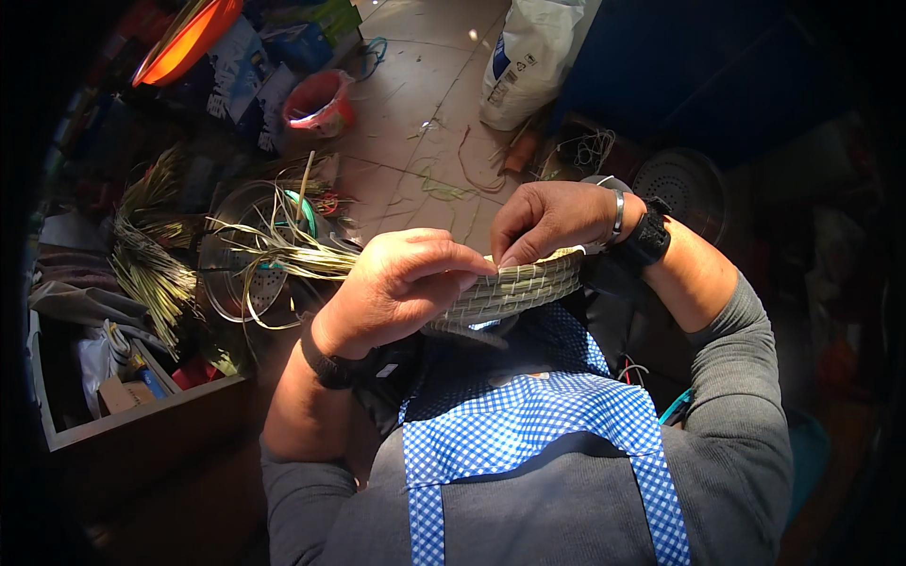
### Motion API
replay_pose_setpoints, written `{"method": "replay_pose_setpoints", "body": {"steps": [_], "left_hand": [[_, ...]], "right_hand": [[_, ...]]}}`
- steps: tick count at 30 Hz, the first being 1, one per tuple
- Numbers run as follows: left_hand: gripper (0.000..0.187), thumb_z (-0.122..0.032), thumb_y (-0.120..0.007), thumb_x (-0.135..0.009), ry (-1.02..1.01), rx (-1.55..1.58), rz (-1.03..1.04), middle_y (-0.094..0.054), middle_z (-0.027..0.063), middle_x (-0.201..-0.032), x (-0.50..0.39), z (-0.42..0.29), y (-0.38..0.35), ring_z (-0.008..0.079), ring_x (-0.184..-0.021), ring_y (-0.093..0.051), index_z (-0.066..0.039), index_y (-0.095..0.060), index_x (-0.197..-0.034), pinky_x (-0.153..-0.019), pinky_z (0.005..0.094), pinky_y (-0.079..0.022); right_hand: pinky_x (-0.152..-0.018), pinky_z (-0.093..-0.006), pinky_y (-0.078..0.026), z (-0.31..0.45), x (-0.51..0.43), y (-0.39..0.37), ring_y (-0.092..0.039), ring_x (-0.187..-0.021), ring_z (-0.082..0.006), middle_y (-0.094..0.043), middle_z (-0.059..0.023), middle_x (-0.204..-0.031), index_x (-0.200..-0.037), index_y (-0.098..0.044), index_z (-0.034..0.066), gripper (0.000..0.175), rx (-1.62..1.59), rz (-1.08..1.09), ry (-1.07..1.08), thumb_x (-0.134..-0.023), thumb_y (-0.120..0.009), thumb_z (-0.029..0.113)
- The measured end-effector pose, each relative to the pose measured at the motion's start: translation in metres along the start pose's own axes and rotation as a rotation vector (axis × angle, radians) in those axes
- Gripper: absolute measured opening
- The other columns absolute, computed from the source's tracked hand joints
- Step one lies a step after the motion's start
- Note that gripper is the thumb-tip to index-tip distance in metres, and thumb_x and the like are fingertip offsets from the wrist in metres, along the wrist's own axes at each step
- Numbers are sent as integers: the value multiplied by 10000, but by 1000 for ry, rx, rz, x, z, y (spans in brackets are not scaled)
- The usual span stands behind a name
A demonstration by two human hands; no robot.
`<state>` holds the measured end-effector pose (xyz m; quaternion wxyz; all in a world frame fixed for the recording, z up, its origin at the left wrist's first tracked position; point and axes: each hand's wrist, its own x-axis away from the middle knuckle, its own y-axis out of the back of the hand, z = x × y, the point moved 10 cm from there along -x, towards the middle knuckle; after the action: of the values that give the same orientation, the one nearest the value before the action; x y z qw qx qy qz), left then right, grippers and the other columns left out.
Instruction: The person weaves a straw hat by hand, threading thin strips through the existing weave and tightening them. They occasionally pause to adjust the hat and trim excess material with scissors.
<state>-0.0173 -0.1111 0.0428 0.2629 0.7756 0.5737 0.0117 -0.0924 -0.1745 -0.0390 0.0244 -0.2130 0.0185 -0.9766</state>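
A coiled basket of pale plant fibre, stitched in rows, is held up in front of my chest. My left hand is closed around its left side, index finger and thumb at the rim. A loose bundle of dry grass strands runs out leftward from behind that hand. My right hand bends over the rim from the far side, fingertips pinched together close to the left fingertips. Whatever fine thing lies between those fingertips is too small to make out. Part of the basket's left side is hidden by my left hand.
Left of me are a sheaf of dry grass, a clear perforated basin and an open drawer of odds and ends. Farther off stand a red bucket and a white plastic bag. Grass scraps litter the tiled floor.
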Motion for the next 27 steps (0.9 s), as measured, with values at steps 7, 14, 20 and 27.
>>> {"method": "replay_pose_setpoints", "body": {"steps": [7, 14, 20, 27], "left_hand": [[204, 69, -675, -801, -72, -12, -106, -634, 57, -753, 4, -1, 3, 172, -672, -616, -32, -705, -975, -609, 276, -469], [220, 8, -763, -774, -35, -61, -133, -620, 68, -741, 6, -3, 8, 214, -663, -633, -57, -719, -979, -603, 303, -513], [227, -51, -790, -791, -92, -144, -161, -603, 40, -723, 0, -9, 6, 138, -626, -570, -55, -731, -1010, -555, 263, -439], [130, -31, -737, -843, 225, 120, -91, -668, 52, -826, 1, 20, -3, 93, -711, -609, 8, -718, -965, -635, 226, -487]], "right_hand": [[-577, -267, -437, 33, -13, 1, -540, -646, -79, -613, 7, -675, -850, -703, 34, 187, 360, -182, 251, -858, -756, 213], [-543, -277, -414, 49, -11, -2, -504, -609, -81, -568, -16, -626, -750, -626, 26, 120, 446, -302, 354, -806, -716, 83], [-534, -300, -415, 45, -7, 13, -502, -583, -104, -561, -57, -610, -753, -644, 23, 158, 501, -473, 302, -831, -712, 141], [-546, -258, -395, 17, 12, 26, -498, -586, -91, -574, -16, -640, -844, -713, 14, 322, 264, -438, 63, -902, -691, 329]]}}
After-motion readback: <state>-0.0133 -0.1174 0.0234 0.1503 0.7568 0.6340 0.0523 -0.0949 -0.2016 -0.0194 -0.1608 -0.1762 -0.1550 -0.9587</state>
